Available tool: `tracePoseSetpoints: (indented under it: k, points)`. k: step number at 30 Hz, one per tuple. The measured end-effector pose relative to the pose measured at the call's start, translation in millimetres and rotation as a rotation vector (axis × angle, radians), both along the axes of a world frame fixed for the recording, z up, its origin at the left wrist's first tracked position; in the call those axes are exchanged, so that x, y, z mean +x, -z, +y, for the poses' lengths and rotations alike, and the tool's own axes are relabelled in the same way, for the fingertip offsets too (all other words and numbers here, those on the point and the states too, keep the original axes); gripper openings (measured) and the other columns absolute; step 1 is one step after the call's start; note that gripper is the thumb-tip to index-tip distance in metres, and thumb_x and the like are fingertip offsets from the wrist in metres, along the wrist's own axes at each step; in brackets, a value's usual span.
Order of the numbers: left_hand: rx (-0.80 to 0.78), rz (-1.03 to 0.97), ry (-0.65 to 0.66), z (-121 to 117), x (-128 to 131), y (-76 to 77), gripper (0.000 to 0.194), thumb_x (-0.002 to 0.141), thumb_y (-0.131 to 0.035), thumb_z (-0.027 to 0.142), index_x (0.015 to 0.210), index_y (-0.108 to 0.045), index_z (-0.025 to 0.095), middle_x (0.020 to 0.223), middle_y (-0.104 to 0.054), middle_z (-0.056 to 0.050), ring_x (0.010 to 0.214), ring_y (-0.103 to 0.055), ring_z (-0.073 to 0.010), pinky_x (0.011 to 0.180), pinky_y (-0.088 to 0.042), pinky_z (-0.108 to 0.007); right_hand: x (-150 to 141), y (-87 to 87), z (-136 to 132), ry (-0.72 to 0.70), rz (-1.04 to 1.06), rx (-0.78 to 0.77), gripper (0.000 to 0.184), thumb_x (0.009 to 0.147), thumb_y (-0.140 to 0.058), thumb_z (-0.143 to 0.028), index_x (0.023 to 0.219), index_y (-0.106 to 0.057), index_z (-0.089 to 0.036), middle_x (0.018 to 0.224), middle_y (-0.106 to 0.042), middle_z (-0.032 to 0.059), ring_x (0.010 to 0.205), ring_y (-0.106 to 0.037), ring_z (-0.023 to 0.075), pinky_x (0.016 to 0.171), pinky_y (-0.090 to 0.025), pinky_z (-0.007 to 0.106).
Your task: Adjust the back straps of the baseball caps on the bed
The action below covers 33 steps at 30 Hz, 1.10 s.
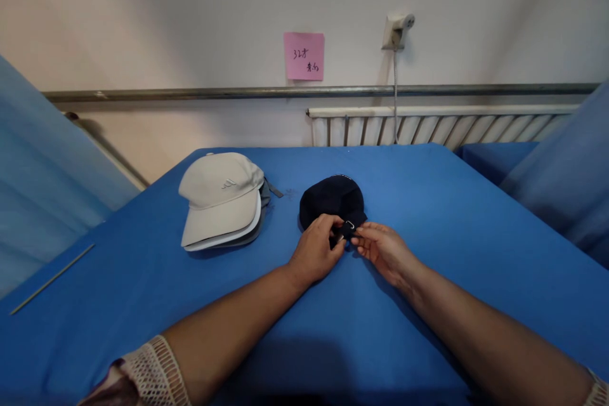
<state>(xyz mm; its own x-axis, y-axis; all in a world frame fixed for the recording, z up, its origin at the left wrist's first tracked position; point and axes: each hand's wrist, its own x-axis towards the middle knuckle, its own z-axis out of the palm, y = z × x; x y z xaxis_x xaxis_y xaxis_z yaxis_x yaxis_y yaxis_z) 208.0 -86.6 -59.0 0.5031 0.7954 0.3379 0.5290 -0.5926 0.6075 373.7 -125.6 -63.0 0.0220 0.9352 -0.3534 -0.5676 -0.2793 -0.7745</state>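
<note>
We bring our 2 bare forearms (233,325) inward from either side. Our left hand (316,251) lies back upward, fingers (328,221) bent toward the thumb (337,250) in a pinch, some perhaps tucked under; our right hand (387,254) meets it, fingertips gathered closely.

The left sleeve (136,377) — dark, patterned — has cream openwork trim (162,369).

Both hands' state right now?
Left hand: closed, holding the dark cap near its strap.
Right hand: fingers closed at the strap, beside the buckle.
</note>
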Motion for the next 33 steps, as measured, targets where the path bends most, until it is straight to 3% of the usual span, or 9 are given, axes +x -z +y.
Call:
tracePoseSetpoints:
  k: [9, 18, 25, 33]
  points:
    - [-0.009, -0.044, -0.032, 2.5, -1.3, 0.0, 0.025, 0.08, -0.06, 0.019, 0.105, -0.055, 0.02, 0.097, -0.061, -0.003, 0.083, -0.057, -0.0161, 0.077, -0.049, -0.032, 0.3, -1.0, -0.4, -0.067, -0.143, -0.056, 0.018, 0.08, -0.071, -0.029, 0.077, -0.06, -0.015, 0.074, -0.066, 0.0038, 0.056, -0.06, 0.0096, 0.047, -0.044, 0.02]
    - [-0.013, -0.054, 0.011, 5.9, -3.0, 0.9, 0.023, 0.082, -0.058, 0.019, 0.105, -0.059, 0.02, 0.095, -0.062, -0.004, 0.087, -0.059, -0.0177, 0.079, -0.049, -0.033, 1.4, 1.0, 3.2, -0.06, -0.185, 0.026, 0.023, 0.073, -0.074, -0.032, 0.073, -0.059, -0.016, 0.068, -0.063, 0.0018, 0.055, -0.057, 0.0088, 0.048, -0.043, 0.02]
    - [-0.014, -0.076, 0.023, 7.4, -3.7, 3.7, 0.021, 0.086, -0.054, 0.02, 0.107, -0.06, 0.02, 0.094, -0.062, -0.004, 0.088, -0.059, -0.0168, 0.081, -0.048, -0.032, 5.7, 7.9, 11.5, 0.068, -0.537, 0.14, 0.027, 0.065, -0.074, -0.037, 0.076, -0.057, -0.018, 0.058, -0.058, -0.002, 0.052, -0.056, 0.0116, 0.049, -0.041, 0.023]
    - [-0.032, -0.072, 0.024, 6.7, -2.7, 2.5, 0.02, 0.086, -0.056, 0.022, 0.106, -0.061, 0.02, 0.095, -0.063, -0.004, 0.085, -0.06, -0.0161, 0.078, -0.049, -0.03, 8.2, 25.6, 16.4, 0.156, -0.856, 0.343, 0.031, 0.073, -0.066, -0.033, 0.098, -0.052, -0.021, 0.072, -0.059, -0.003, 0.055, -0.055, 0.0115, 0.053, -0.046, 0.025]
